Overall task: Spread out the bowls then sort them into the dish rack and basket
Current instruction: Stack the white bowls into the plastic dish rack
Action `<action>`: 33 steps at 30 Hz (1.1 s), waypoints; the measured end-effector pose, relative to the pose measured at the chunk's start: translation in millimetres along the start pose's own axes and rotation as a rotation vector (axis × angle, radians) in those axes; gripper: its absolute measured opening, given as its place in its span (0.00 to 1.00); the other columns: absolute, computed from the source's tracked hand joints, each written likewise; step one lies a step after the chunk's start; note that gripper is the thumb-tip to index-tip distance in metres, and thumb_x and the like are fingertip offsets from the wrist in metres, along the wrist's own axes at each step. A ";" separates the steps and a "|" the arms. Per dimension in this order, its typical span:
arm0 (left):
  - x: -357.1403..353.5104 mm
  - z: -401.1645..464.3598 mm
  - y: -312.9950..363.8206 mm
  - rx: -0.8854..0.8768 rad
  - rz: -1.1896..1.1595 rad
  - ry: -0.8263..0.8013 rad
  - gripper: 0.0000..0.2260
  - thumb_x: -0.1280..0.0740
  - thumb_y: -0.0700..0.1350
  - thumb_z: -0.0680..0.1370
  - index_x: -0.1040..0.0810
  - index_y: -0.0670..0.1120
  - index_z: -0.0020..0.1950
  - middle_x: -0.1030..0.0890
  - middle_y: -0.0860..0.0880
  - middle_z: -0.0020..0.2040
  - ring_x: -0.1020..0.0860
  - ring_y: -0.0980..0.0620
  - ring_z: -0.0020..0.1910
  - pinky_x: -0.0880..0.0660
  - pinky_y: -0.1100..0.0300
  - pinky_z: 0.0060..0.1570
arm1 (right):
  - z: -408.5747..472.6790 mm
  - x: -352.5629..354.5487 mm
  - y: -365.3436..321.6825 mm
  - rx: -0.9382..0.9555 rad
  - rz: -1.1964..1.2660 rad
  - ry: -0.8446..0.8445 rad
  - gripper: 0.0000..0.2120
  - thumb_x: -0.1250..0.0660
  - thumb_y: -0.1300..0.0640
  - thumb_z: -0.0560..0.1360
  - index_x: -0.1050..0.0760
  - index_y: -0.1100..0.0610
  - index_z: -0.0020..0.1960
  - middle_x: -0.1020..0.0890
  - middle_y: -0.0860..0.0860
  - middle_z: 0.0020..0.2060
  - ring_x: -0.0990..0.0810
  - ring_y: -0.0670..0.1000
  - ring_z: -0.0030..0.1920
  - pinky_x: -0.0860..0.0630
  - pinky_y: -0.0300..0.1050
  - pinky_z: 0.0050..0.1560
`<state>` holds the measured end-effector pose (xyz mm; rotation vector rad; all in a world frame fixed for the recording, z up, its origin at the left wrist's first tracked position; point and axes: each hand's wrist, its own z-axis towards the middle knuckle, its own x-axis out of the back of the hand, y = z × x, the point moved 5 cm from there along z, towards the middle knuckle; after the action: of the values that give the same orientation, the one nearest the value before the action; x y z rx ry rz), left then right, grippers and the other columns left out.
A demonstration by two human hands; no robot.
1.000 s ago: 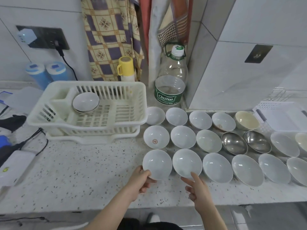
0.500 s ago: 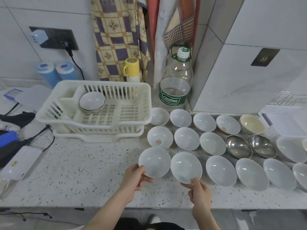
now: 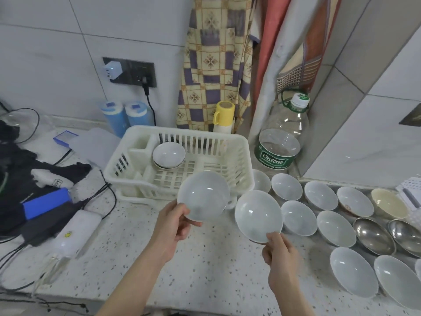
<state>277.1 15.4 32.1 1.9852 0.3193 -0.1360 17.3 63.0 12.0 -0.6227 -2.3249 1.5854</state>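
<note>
My left hand point(image 3: 173, 226) pinches the near rim of a white bowl point(image 3: 204, 195), held in the air just in front of the cream dish rack point(image 3: 237, 156). A second white bowl point(image 3: 258, 215) is lifted over the counter, its near rim pinched by my right hand point(image 3: 279, 252). Inside the rack sits a small stack of white bowls point(image 3: 169, 155). Several white bowls point(image 3: 298, 217) stand in rows on the counter to the right, along with two steel bowls point(image 3: 373, 236) and a cream bowl point(image 3: 389, 202).
A large water bottle point(image 3: 281, 137) and a yellow-lidded flask point(image 3: 224, 116) stand behind the rack. Cables, a white power bank point(image 3: 73, 233), a blue box point(image 3: 46, 202) and dark cloth lie on the left. The speckled counter point(image 3: 127, 247) ends at a near edge.
Both hands have lifted their bowls off the counter and carried them up and left toward the rack. The view has swung left.
</note>
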 end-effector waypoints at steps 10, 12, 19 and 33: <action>111.2 38.6 67.9 -0.183 0.053 0.233 0.11 0.40 0.35 0.75 0.24 0.44 0.54 0.16 0.36 0.35 0.37 0.54 0.18 0.41 0.67 0.18 | 28.3 -142.3 -55.0 0.171 -0.076 -0.167 0.14 0.39 0.62 0.77 0.34 0.56 0.33 0.34 0.44 0.23 0.38 0.45 0.26 0.39 0.32 0.23; 126.1 48.8 78.6 -0.205 0.061 0.250 0.11 0.40 0.35 0.75 0.25 0.46 0.54 0.16 0.36 0.36 0.35 0.55 0.18 0.40 0.66 0.19 | 33.6 -170.4 -62.3 0.222 -0.123 -0.205 0.14 0.39 0.62 0.78 0.30 0.53 0.34 0.33 0.42 0.22 0.37 0.46 0.28 0.37 0.33 0.24; 159.6 95.5 108.2 -0.335 0.194 0.322 0.14 0.37 0.38 0.78 0.26 0.49 0.62 0.15 0.44 0.39 0.25 0.55 0.26 0.27 0.57 0.33 | 54.0 -247.4 -70.7 0.356 -0.370 -0.219 0.20 0.41 0.59 0.76 0.34 0.46 0.67 0.21 0.48 0.33 0.27 0.43 0.26 0.29 0.38 0.27; 169.4 149.4 114.0 -0.476 0.382 0.389 0.18 0.37 0.41 0.79 0.27 0.53 0.68 0.17 0.56 0.51 0.15 0.51 0.44 0.23 0.58 0.42 | 89.6 -325.6 -21.5 0.208 -0.463 -0.147 0.20 0.44 0.56 0.79 0.36 0.53 0.71 0.15 0.47 0.35 0.17 0.49 0.46 0.25 0.48 0.43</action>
<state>478.9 -137.2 28.2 1.5515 0.1895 0.5306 258.3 -174.4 7.3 0.0815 -2.1489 1.6506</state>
